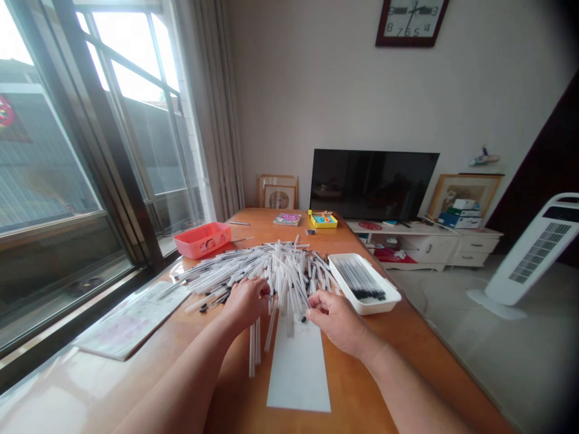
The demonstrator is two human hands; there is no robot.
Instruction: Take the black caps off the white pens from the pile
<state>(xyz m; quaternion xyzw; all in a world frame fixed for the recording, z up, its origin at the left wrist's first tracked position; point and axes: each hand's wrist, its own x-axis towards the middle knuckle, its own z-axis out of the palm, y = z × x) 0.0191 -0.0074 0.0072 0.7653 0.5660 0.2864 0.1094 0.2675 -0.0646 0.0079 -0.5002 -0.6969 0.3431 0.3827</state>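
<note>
Head view: paper (pixel 298 377) lying nearest. Left hand (pixel 246 301) and right hand (pixel 337 319) hanging apart at near edge of tubes (pixel 280 271); tubes spreading ahead, middle ones pointing mostly toward wearer. Right hand sitting nearer tray (pixel 382 303). Left fingertips hiding behind knuckles; cannot tell whether either gripping.

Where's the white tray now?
In the head view, the white tray sits on the table, near its right edge, beside the pile of pen parts, just beyond the right hand.
</note>
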